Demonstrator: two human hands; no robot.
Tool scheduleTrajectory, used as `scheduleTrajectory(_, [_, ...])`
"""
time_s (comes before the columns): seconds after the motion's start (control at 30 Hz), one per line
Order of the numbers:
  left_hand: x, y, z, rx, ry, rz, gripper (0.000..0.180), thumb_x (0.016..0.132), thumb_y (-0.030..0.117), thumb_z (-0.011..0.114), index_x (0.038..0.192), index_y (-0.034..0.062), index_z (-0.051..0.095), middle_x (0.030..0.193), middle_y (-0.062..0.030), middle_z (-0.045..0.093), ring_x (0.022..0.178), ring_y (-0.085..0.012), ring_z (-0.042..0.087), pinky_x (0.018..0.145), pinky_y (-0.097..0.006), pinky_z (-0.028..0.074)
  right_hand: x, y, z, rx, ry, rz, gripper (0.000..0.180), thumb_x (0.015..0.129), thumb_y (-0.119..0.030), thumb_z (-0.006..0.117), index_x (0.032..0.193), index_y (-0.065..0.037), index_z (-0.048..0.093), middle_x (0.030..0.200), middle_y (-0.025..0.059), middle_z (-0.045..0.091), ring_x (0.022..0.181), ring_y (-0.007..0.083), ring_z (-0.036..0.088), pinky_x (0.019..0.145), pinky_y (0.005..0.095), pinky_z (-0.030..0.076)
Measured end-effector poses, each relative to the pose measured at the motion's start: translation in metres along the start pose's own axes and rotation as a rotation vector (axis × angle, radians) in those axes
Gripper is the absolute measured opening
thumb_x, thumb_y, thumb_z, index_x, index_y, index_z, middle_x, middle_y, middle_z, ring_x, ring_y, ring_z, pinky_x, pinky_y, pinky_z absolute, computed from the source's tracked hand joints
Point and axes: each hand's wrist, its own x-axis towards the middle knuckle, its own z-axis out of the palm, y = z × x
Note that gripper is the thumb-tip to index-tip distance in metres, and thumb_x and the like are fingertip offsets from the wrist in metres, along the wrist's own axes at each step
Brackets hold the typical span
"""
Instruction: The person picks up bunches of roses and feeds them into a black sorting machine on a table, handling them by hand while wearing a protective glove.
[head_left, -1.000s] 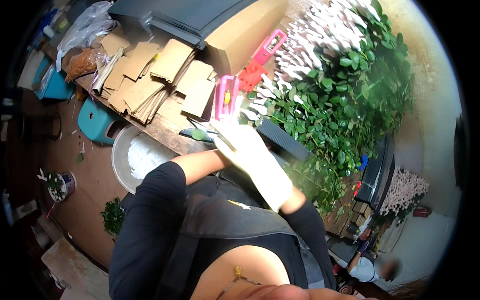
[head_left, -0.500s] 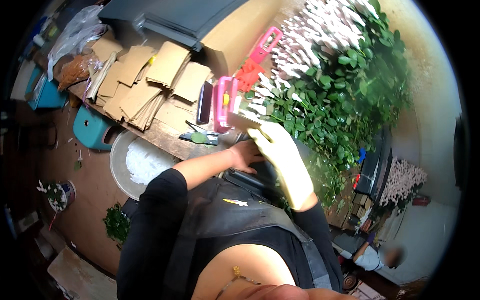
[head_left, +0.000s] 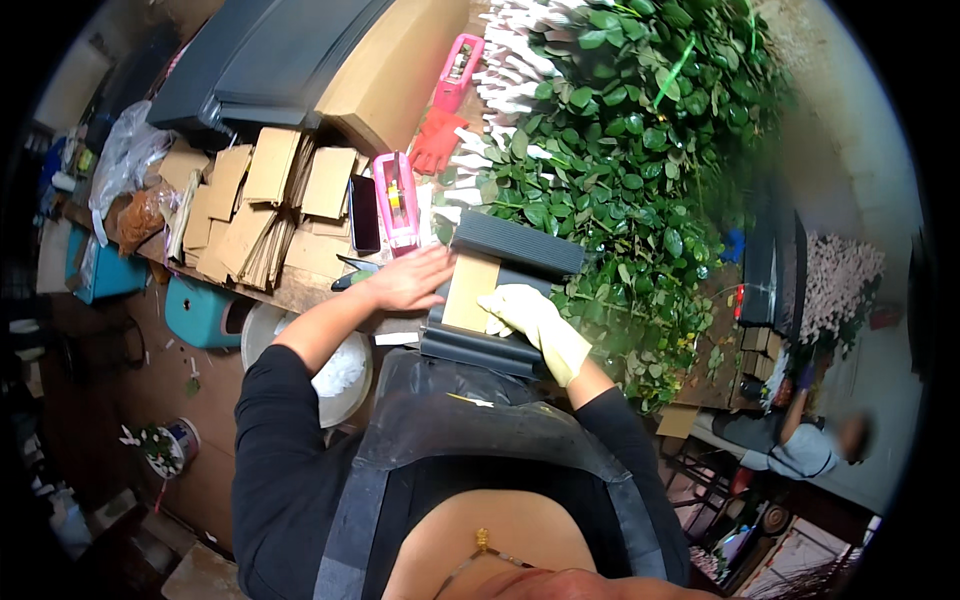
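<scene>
My bare left hand [head_left: 415,279] lies flat, fingers stretched, at the left side of a dark grey ribbed sheet [head_left: 520,241] whose far and near edges stand raised like a trough. A tan cardboard piece [head_left: 472,285] rests in the middle of that sheet. My right hand [head_left: 522,312], in a pale yellow glove, has its fingers bent together on the cardboard's right part; its fingertips are partly hidden. Just beyond my left hand stands a pink tape dispenser [head_left: 396,205]. Pliers-like cutters with dark handles [head_left: 355,272] lie beside my left wrist.
Cardboard stacks [head_left: 262,205] and a phone [head_left: 364,213] lie left on the table. Leafy stems with white-sleeved heads [head_left: 620,150] heap up at the right. Behind are a red glove [head_left: 436,140] and grey sheets [head_left: 270,65]. Another person [head_left: 800,450] works at far right.
My right hand has brought the cardboard piece down onto the grey sheet. My left hand has moved left and flattened beside it. The sheet now shows plainly, and the whole view has shifted.
</scene>
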Motion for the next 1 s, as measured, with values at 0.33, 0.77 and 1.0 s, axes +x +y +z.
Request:
scheduleTrajectory(0.33, [0.051,0.049,-0.022,-0.163,-0.074,-0.029,0.021,0.082,0.011,0.071,0.102,0.0046,0.073,0.106,-0.0088,0.072,0.099,-0.0265,0.07,0.084,-0.036,0.059,-0.028,0.0,-0.011,-0.49,0.295,-0.464,0.034,0.095,-0.036,0.068,0.079,-0.005,0.072,0.069,0.0072,0.071,0.064,0.0167,0.067,0.062,0.0347,0.051])
scheduleTrajectory(0.77, [0.048,0.051,-0.015,-0.131,-0.098,-0.084,0.024,0.082,0.01,0.071,0.106,0.0059,0.073,0.114,-0.0087,0.07,0.12,-0.0311,0.063,0.112,-0.048,0.046,0.02,0.034,-0.209,-1.451,1.007,0.087,0.023,0.091,-0.018,0.059,0.11,-0.016,0.073,0.125,0.0088,0.065,0.126,0.0246,0.054,0.106,0.0461,0.038])
scheduleTrajectory(1.0, [0.039,0.045,-0.005,-0.15,-0.061,-0.064,0.027,0.082,0.014,0.074,0.108,0.0081,0.072,0.114,-0.007,0.07,0.121,-0.0305,0.063,0.11,-0.048,0.046,-0.076,0.04,-0.21,-0.571,1.069,-0.486,0.03,0.088,-0.008,0.065,0.117,-0.011,0.073,0.121,0.0097,0.072,0.111,0.0294,0.068,0.101,0.0383,0.052])
